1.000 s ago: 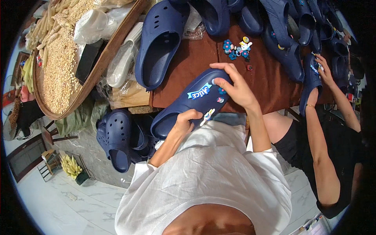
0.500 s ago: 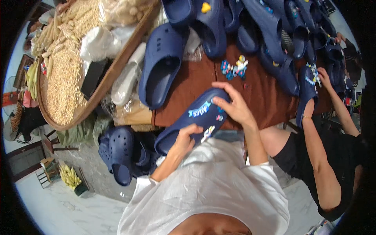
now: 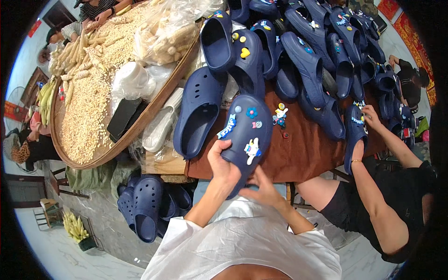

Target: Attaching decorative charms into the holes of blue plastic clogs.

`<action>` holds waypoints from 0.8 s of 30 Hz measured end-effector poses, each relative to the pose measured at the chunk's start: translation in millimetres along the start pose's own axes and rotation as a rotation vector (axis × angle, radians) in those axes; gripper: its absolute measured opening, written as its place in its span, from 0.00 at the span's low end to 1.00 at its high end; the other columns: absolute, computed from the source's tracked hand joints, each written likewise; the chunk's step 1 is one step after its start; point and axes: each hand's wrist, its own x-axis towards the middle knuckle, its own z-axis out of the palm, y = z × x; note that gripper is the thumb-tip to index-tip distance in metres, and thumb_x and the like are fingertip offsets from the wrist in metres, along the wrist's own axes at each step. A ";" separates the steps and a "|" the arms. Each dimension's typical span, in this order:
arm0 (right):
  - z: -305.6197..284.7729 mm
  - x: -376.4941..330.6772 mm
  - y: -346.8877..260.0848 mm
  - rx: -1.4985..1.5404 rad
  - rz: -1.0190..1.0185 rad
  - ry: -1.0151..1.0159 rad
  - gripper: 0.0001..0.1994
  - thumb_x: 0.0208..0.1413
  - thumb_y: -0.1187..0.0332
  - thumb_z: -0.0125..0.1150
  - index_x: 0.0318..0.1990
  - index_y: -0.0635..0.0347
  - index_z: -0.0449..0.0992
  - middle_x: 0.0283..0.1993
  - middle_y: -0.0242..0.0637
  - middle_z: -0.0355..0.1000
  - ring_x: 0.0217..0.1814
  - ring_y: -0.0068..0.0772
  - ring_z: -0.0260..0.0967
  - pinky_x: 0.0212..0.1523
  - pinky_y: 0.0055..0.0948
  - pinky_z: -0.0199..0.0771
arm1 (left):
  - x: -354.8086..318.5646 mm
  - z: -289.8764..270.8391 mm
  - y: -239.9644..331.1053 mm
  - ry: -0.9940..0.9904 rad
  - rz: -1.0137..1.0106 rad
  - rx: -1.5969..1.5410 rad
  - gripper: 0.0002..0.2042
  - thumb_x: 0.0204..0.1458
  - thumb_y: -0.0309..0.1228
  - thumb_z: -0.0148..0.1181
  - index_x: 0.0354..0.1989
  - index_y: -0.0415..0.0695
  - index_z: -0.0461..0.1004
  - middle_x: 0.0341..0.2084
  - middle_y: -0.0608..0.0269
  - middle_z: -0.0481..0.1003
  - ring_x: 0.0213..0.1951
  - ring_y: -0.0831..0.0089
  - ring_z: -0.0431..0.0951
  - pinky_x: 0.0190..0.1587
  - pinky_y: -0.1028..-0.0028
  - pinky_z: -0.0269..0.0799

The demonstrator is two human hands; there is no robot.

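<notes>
A navy blue clog (image 3: pixel 252 122) is raised in front of me, toe pointing away and its decorated top facing up. It carries a blue lettered banner, a blue flower, a small round bead, a pink-and-white charm and a white cartoon-animal charm (image 3: pixel 252 150). My left hand (image 3: pixel 224 163) grips the clog by its left side, thumb on the upper. My right hand (image 3: pixel 265 190) is at the heel end with fingers apart; whether it touches the heel is unclear. Just beyond the clog, loose charms (image 3: pixel 280 115) lie on the brown cloth (image 3: pixel 298 158).
Many navy clogs (image 3: pixel 303 60) are piled at the far right, and a plain one (image 3: pixel 200 112) lies nearer left. A round tray (image 3: pixel 93 163) of corn kernels is at left. On my right, a co-worker's hands (image 3: pixel 368 116) hold another clog. More clogs (image 3: pixel 148 205) sit below the table.
The clog has swung from a slant to nearly upright, toe away from me. My right hand has left the toe and come down to the heel end; my left hand still holds the side.
</notes>
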 end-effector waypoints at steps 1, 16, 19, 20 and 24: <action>9.5 -2.8 5.7 -0.003 -0.006 -0.004 0.46 0.50 0.72 0.75 0.71 0.61 0.48 0.62 0.44 0.65 0.60 0.34 0.70 0.56 0.36 0.74 | 1.0 6.2 -4.1 0.007 0.008 -0.047 0.27 0.45 0.34 0.54 0.55 0.31 0.69 0.50 0.41 0.75 0.51 0.49 0.77 0.61 0.53 0.70; -74.1 76.9 -91.2 -0.175 -0.354 0.364 0.26 0.60 0.68 0.59 0.63 0.70 0.60 0.57 0.45 0.68 0.58 0.32 0.66 0.63 0.33 0.64 | -6.0 -33.0 28.0 -0.346 0.782 1.211 0.17 0.55 0.20 0.57 0.55 0.37 0.74 0.47 0.57 0.77 0.50 0.68 0.78 0.57 0.72 0.69; -101.5 128.0 -112.0 -0.205 -0.405 0.415 0.27 0.61 0.63 0.61 0.61 0.71 0.63 0.58 0.46 0.69 0.58 0.32 0.66 0.62 0.32 0.64 | 19.2 -50.4 48.5 -0.115 1.255 1.678 0.20 0.48 0.20 0.58 0.52 0.40 0.75 0.47 0.51 0.75 0.51 0.56 0.75 0.56 0.64 0.69; -109.9 150.3 -116.7 -0.245 -0.469 0.437 0.27 0.62 0.60 0.61 0.59 0.73 0.64 0.57 0.46 0.70 0.58 0.32 0.67 0.61 0.33 0.66 | 28.2 -57.4 51.9 -0.091 1.288 1.692 0.21 0.48 0.20 0.59 0.53 0.40 0.74 0.48 0.50 0.75 0.51 0.53 0.74 0.56 0.62 0.69; -160.7 231.7 -131.9 -0.386 -0.357 0.431 0.31 0.61 0.51 0.61 0.58 0.74 0.68 0.56 0.42 0.72 0.59 0.31 0.66 0.61 0.31 0.65 | 44.7 -70.9 51.7 -0.025 1.286 1.876 0.26 0.46 0.24 0.61 0.58 0.41 0.71 0.50 0.50 0.73 0.53 0.51 0.71 0.57 0.59 0.65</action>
